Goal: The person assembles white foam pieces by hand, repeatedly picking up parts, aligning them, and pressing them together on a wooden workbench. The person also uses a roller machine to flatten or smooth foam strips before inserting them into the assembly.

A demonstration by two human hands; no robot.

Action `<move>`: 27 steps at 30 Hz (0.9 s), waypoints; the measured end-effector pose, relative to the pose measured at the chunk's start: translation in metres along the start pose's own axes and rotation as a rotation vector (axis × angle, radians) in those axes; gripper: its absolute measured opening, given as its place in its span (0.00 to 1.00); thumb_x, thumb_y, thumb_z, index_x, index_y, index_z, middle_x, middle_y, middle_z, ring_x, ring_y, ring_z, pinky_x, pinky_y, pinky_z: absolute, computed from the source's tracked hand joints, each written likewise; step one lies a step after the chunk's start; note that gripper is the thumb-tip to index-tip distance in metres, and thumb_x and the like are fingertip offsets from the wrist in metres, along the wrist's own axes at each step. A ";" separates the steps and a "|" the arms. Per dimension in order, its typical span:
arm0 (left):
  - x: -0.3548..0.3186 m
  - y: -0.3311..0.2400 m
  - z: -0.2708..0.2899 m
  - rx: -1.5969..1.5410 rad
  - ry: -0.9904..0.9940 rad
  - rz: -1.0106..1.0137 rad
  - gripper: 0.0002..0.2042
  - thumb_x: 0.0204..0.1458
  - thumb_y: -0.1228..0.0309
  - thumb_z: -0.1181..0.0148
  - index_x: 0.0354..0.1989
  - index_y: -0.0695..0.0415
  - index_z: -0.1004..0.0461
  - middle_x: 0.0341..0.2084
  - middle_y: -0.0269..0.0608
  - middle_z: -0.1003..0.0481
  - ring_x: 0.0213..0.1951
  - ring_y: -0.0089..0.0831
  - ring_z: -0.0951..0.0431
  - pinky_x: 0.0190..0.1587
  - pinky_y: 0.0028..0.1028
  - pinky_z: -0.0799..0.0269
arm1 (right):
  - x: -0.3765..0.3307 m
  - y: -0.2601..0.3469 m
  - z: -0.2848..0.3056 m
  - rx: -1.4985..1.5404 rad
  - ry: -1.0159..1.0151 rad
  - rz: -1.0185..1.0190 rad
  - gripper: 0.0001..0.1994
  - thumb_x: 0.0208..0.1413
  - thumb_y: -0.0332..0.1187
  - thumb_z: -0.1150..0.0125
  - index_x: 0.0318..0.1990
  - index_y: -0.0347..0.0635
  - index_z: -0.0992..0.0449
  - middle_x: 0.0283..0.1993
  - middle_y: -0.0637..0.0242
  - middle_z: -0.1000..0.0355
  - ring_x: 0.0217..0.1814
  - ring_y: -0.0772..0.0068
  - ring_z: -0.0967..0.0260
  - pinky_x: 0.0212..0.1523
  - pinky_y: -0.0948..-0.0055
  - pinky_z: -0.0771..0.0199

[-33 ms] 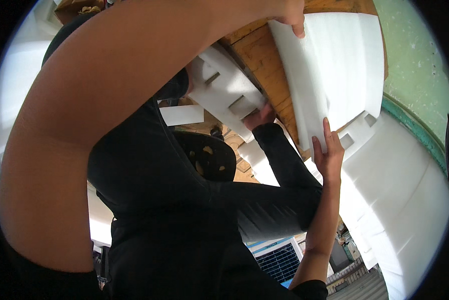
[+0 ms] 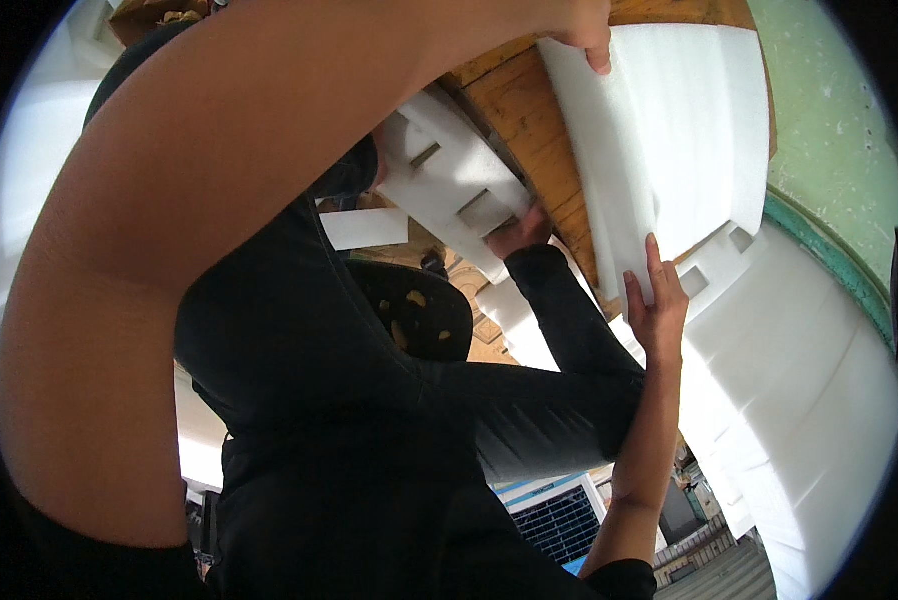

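A white foam sheet lies bent over on a wooden board, with its raised lengthwise edge facing me. At its far end is my left hand, cut off by the upper picture border, its fingers bent down and pressed together on the sheet's corner. My right hand rests against the near end of the same edge. Its fingers are stretched out and apart, the tips touching the foam. Beside those fingers, a foam strip with square cut-outs shows under the sheet.
Another white foam piece with cut-outs lies below the board's edge, near what looks like a bare foot. White sheeting spreads at the right. Beyond it is a green surface. A dark stool seat stands by my leg.
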State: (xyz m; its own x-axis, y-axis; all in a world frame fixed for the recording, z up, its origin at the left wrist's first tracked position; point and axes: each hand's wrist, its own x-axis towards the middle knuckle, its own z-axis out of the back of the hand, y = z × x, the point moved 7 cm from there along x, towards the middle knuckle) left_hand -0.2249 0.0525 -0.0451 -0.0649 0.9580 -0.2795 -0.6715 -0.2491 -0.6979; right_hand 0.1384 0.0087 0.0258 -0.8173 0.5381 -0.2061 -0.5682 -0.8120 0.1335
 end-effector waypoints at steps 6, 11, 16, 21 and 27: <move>0.013 -0.012 -0.013 0.020 0.113 0.080 0.28 0.40 0.54 0.20 0.41 0.66 0.15 0.38 0.56 0.16 0.43 0.47 0.16 0.49 0.39 0.22 | -0.010 -0.009 -0.017 0.004 0.032 -0.048 0.36 0.58 0.27 0.29 0.74 0.58 0.35 0.29 0.62 0.33 0.27 0.62 0.32 0.30 0.60 0.26; 0.014 -0.002 -0.006 0.268 -0.046 0.080 0.30 0.43 0.54 0.21 0.45 0.70 0.17 0.40 0.58 0.16 0.45 0.49 0.16 0.51 0.38 0.22 | 0.000 -0.009 -0.020 -0.039 0.058 -0.001 0.36 0.58 0.27 0.30 0.75 0.55 0.35 0.29 0.61 0.32 0.28 0.63 0.31 0.31 0.61 0.25; 0.005 -0.012 -0.006 0.093 0.047 0.068 0.32 0.43 0.53 0.21 0.47 0.71 0.18 0.42 0.59 0.17 0.46 0.49 0.16 0.51 0.39 0.22 | -0.004 -0.008 -0.025 -0.036 0.089 -0.031 0.35 0.59 0.26 0.31 0.74 0.48 0.35 0.31 0.60 0.28 0.31 0.65 0.27 0.35 0.63 0.23; 0.015 -0.016 -0.011 0.267 0.052 0.015 0.32 0.41 0.53 0.20 0.46 0.70 0.17 0.41 0.58 0.17 0.45 0.48 0.16 0.50 0.38 0.21 | -0.003 -0.010 -0.030 -0.035 0.107 -0.053 0.36 0.59 0.26 0.30 0.74 0.47 0.35 0.33 0.59 0.25 0.33 0.64 0.24 0.37 0.64 0.21; 0.004 -0.015 -0.003 0.110 -0.035 0.032 0.33 0.40 0.52 0.19 0.45 0.71 0.17 0.39 0.58 0.16 0.43 0.48 0.16 0.49 0.37 0.21 | -0.005 -0.015 -0.037 0.018 0.001 0.033 0.35 0.59 0.30 0.31 0.75 0.53 0.35 0.31 0.60 0.28 0.29 0.60 0.26 0.33 0.61 0.23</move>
State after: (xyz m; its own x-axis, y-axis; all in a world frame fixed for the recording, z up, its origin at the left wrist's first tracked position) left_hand -0.2128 0.0591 -0.0382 -0.1114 0.9547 -0.2760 -0.7456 -0.2639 -0.6119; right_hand 0.1549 0.0097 -0.0108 -0.8354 0.5113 -0.2018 -0.5429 -0.8249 0.1575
